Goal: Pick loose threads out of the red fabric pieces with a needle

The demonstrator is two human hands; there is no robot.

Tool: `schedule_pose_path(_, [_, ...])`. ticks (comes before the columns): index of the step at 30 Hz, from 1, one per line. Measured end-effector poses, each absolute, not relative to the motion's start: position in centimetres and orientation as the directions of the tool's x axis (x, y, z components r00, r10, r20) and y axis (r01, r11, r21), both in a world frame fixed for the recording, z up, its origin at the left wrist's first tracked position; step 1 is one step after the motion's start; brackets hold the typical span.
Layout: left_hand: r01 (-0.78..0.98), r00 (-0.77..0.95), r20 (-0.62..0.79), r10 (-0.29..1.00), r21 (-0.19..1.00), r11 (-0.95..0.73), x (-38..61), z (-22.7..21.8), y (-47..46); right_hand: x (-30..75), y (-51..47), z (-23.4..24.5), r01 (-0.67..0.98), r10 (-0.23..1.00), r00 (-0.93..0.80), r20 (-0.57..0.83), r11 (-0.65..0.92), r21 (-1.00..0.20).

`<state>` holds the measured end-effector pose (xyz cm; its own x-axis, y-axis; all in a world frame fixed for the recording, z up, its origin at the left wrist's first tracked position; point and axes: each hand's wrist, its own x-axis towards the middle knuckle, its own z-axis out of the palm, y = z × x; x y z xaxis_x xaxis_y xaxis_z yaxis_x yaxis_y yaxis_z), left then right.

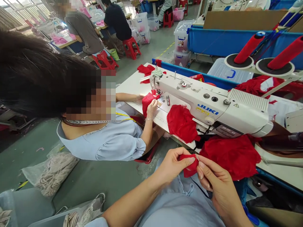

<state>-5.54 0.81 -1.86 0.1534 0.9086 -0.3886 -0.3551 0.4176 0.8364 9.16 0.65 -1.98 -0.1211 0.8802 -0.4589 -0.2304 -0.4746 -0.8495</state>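
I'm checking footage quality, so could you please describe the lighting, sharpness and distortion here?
Head view throughout: the barred window looks bright; the left hand and right hand appear fairly sharp; mosaic blocks partly cover a seated neighbour; the thread cones slant, likely wide-angle distortion.

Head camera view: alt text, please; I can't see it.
The left hand grips a small red fabric piece, the right hand at its edge. Beyond, a person in a light-blue blouse holds red cloth at a white JUKI sewing machine; a crumpled red fabric heap lies beside it on the white tabletop.
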Motion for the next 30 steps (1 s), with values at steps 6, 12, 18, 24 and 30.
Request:
schedule_pose_path(6, [-0.135,0.211,-0.37,0.905,0.906,0.401,-5.3,-2.2,1.1,9.3,1.2,-2.6,-0.052,0.954,-0.038,-0.298,-0.3,-0.953])
schedule_pose_path(12, [0.008,0.268,-0.422,0.866,0.9,0.436,-6.0,-1.5,1.1,9.7,0.9,-3.1,0.07,0.983,0.009,-0.184,-0.184,-0.98])
schedule_pose_path(18, [0.174,0.29,-0.255,0.922,0.962,0.211,-6.1,-1.3,1.2,10.5,1.5,-2.6,0.321,0.999,-0.036,0.026,0.036,-0.947])
schedule_pose_path(24, [0.305,0.45,-0.201,0.87,0.95,0.062,-5.6,-2.7,1.9,10.5,1.4,-2.6,0.542,0.675,-0.457,0.579,0.727,-0.421])
schedule_pose_path(30, [0.456,0.487,-0.223,0.845,0.89,-0.027,-5.1,-4.0,2.2,10.9,0.1,-2.4,0.43,0.568,-0.554,0.608,0.821,-0.376])
